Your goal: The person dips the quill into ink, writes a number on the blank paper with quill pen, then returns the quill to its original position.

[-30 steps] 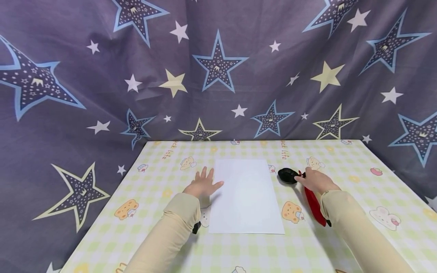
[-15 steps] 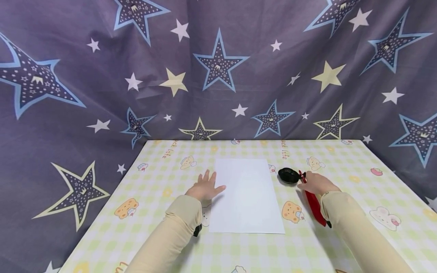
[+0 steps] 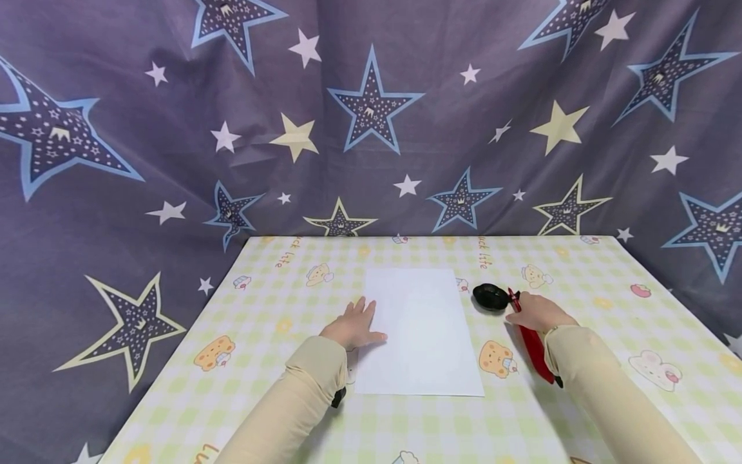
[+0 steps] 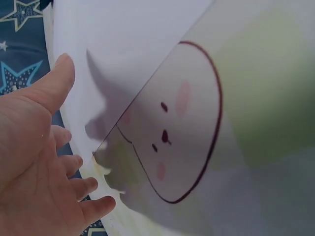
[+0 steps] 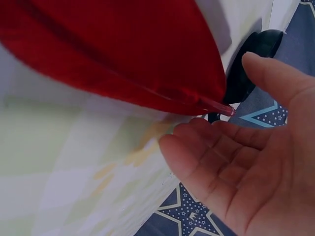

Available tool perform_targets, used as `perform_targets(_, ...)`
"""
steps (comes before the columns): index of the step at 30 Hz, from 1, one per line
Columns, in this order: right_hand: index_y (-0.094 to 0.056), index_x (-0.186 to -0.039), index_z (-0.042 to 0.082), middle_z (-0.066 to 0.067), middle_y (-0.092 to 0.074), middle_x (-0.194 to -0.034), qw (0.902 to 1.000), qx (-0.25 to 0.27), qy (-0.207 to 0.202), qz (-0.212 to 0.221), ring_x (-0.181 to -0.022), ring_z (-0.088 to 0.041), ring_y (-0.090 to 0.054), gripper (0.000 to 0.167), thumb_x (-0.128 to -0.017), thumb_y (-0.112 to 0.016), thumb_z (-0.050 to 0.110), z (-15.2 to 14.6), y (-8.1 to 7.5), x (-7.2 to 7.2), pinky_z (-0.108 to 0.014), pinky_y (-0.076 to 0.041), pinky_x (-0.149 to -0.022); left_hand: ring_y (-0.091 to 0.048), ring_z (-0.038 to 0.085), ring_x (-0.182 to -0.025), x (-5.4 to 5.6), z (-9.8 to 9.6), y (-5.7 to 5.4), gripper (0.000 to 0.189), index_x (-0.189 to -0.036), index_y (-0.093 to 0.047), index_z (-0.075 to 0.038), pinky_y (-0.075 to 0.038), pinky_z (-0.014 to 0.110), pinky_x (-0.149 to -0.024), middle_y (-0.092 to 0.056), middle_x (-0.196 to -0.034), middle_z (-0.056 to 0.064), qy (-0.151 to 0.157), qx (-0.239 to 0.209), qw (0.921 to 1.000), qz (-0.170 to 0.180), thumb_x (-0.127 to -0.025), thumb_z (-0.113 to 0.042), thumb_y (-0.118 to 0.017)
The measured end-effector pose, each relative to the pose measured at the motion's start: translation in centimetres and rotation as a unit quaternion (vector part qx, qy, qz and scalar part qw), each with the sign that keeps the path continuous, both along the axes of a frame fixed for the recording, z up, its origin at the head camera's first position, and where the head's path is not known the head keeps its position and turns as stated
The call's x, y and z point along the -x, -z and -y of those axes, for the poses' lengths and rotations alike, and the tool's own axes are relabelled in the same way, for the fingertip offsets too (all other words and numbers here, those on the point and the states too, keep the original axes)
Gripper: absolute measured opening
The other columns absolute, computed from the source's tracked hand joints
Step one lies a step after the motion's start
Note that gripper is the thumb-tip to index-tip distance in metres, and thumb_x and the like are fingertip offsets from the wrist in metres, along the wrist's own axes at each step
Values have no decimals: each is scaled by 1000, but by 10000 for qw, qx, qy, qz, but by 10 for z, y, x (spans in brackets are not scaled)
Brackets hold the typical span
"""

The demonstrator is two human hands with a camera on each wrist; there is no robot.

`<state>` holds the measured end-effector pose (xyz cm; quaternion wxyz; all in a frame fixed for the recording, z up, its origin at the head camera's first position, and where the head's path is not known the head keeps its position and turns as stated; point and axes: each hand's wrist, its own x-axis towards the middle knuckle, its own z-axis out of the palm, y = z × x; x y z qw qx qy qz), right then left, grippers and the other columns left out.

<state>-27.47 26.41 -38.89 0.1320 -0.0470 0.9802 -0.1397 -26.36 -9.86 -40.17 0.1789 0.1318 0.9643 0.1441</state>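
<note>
A plain white sheet of paper (image 3: 418, 335) lies flat on the table. My left hand (image 3: 352, 325) hovers over its left edge, fingers spread and thumb over the sheet; the left wrist view shows only a shadow under the palm. To the right lies a red feather (image 3: 534, 353) with a thin bare shaft tip (image 5: 225, 109). My right hand (image 3: 539, 311) is right beside this tip, palm inward, fingers loosely bent and thumb apart, holding nothing. A black oval, bowl-shaped thing (image 3: 490, 297) sits just beyond the tip. My hand and sleeve hide part of the feather.
A checked tablecloth (image 3: 278, 386) with cartoon prints covers the table. Behind it and at the sides hangs a dark curtain (image 3: 371, 174) with star patterns. A small black object (image 3: 339, 397) shows under my left sleeve.
My left hand has moved slightly toward me and to the right, over the paper's edge. My right hand has drawn back a little from the black bowl-shaped thing, uncovering the feather's shaft tip.
</note>
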Motion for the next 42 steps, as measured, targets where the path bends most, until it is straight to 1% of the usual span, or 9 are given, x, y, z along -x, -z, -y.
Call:
perform_targets(7,-46,-102,-14,-14,-52,-79,10000,31,72,49,-70,-26,-48,46,-84,-61,26,1,3,1,-39,-42,-66,-8,38,-136,-4,-3,3,81,-146,-20,-4,-17,51,-107,-11,-150,19,107,50,9998,180,-87,-46,-57)
perform_targets(14,-49,-94,-9,-12,-51,-76,9999,-35,108,54,-69,-25,-49,37,-83,-63,24,3,5,3,-38,-43,-64,-11,36,-136,-5,-6,5,80,-145,-24,-4,-18,49,-107,-14,-150,17,166,238,9995,95,-87,-45,-59)
perform_targets(23,-48,-84,-2,-11,-51,-76,10000,24,21,-11,-70,-25,-50,18,-81,-60,11,1,7,4,-39,-44,-66,-14,36,-136,-5,-9,6,76,-143,-30,-2,-18,46,-108,-19,-149,18,218,231,9995,46,-86,-41,-62)
perform_targets(31,-49,-88,-4,-13,-51,-79,9996,228,152,-55,-74,-26,-50,20,-81,-61,10,-1,4,2,-41,-45,-68,-16,35,-135,-4,-11,9,76,-142,-31,-2,-18,43,-108,-21,-148,18,202,246,9995,-31,-85,-40,-63)
perform_targets(34,-46,-96,-9,-13,-52,-79,9987,467,138,-155,-72,-25,-50,28,-82,-61,11,-2,1,2,-38,-45,-67,-17,35,-135,-4,-11,8,76,-142,-31,-1,-18,43,-108,-21,-148,19,231,297,9993,-54,-85,-41,-63)
perform_targets(36,-40,-113,-13,-18,-54,-83,9956,914,153,-146,-70,-23,-53,41,-84,-59,10,-3,1,3,-37,-48,-63,-18,35,-135,-5,-11,6,76,-142,-32,-1,-19,43,-108,-22,-148,19,228,310,9992,-57,-85,-41,-63)
perform_targets(38,-29,-128,-12,-24,-54,-92,9889,1472,166,-97,-70,-21,-57,54,-86,-57,8,-4,1,2,-36,-51,-59,-19,35,-135,-5,-11,5,76,-141,-33,0,-19,43,-108,-23,-147,19,241,332,9991,-76,-85,-41,-63)
perform_targets(40,-19,-137,-10,-28,-54,-96,9788,2043,118,-80,-69,-22,-59,63,-88,-54,6,-5,2,2,-37,-53,-56,-19,35,-134,-6,-11,4,76,-141,-33,0,-20,43,-108,-23,-147,19,244,318,9992,-77,-85,-41,-64)
perform_targets(42,-20,-139,-7,-28,-54,-96,9679,2512,77,-43,-67,-22,-60,61,-89,-53,5,-6,2,1,-39,-54,-55,-19,35,-135,-5,-11,4,76,-141,-33,0,-20,43,-108,-23,-147,19,253,321,9991,-76,-85,-41,-63)
